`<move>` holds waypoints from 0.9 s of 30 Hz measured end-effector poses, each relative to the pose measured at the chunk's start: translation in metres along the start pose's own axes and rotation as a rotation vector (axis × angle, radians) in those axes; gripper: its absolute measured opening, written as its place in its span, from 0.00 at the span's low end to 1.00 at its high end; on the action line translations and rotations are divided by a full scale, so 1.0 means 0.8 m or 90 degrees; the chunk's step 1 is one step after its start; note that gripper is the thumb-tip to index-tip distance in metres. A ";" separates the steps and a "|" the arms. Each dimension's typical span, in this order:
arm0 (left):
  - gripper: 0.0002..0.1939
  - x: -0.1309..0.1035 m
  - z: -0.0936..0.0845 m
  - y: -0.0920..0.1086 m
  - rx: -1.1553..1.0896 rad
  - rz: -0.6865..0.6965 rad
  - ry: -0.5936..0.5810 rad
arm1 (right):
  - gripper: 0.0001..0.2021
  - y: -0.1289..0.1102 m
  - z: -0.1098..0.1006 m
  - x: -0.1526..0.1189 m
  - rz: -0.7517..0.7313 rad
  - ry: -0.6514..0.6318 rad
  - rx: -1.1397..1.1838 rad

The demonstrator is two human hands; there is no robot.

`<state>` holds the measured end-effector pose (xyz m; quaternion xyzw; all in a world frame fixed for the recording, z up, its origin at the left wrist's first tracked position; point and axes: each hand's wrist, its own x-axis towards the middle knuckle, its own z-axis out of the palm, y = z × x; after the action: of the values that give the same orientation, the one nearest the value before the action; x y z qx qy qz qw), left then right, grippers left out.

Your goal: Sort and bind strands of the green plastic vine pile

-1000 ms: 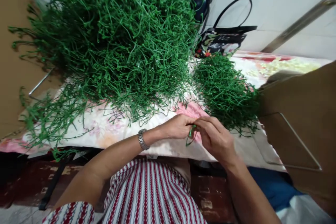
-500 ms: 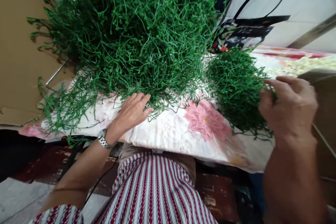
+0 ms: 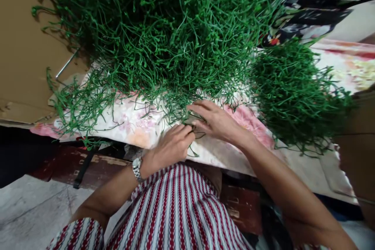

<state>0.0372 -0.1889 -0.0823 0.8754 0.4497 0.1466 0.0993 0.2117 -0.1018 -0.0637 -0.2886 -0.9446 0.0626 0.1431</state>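
Observation:
A big heap of thin green stems with small knobbed ends, like artificial flower stems [image 3: 175, 43], fills the far side of the table. Close to the near edge, my left hand [image 3: 177, 140] is closed with thumb and fingertips pinched on a thin green stem. My right hand [image 3: 215, 121] comes in from the right, its fingertips almost meeting the left ones, with thin stems between thumb and fingers. A few loose stems [image 3: 175, 109] lie just beyond both hands. Farther right sits a smaller pile of green stems [image 3: 295, 93].
A floral cloth [image 3: 140, 125] covers the table. Cardboard [image 3: 20, 58] stands at left with a metal rod [image 3: 67, 63] beside it; more cardboard [image 3: 357, 125] is at right. A patterned black bag [image 3: 310, 23] and pale yellowish pieces [image 3: 363, 72] are at back right.
My right hand has left the right pile and come to the middle beside my left hand. My left hand has drawn nearer the table edge, now pinching a stem. The view has shifted slightly.

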 end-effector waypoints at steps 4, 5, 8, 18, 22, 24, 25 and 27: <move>0.13 -0.008 -0.002 0.016 0.015 0.040 0.042 | 0.14 -0.009 0.018 -0.005 0.002 -0.072 -0.080; 0.14 -0.011 -0.003 0.015 0.006 0.047 0.074 | 0.14 -0.008 0.017 -0.011 0.005 -0.075 -0.094; 0.16 -0.026 -0.007 -0.001 -0.048 0.077 0.199 | 0.14 -0.001 0.010 -0.029 0.022 -0.068 -0.127; 0.15 -0.024 -0.024 -0.056 -0.020 -0.114 0.178 | 0.12 0.018 -0.011 -0.060 0.054 -0.086 -0.074; 0.11 -0.002 -0.020 -0.049 0.076 -0.114 0.061 | 0.16 0.012 -0.020 -0.053 0.082 -0.030 -0.046; 0.09 0.005 -0.016 -0.047 0.112 -0.108 0.040 | 0.15 0.003 -0.018 -0.042 0.089 -0.001 -0.025; 0.09 0.007 -0.014 -0.046 0.115 -0.100 0.042 | 0.15 -0.002 -0.015 -0.036 0.094 0.013 -0.013; 0.10 0.008 -0.012 -0.045 0.101 -0.095 0.066 | 0.16 -0.014 -0.003 -0.021 0.114 0.022 0.008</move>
<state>0.0099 -0.1624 -0.0832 0.8358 0.5285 0.1479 0.0173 0.2199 -0.1206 -0.0633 -0.3721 -0.9119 0.0759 0.1553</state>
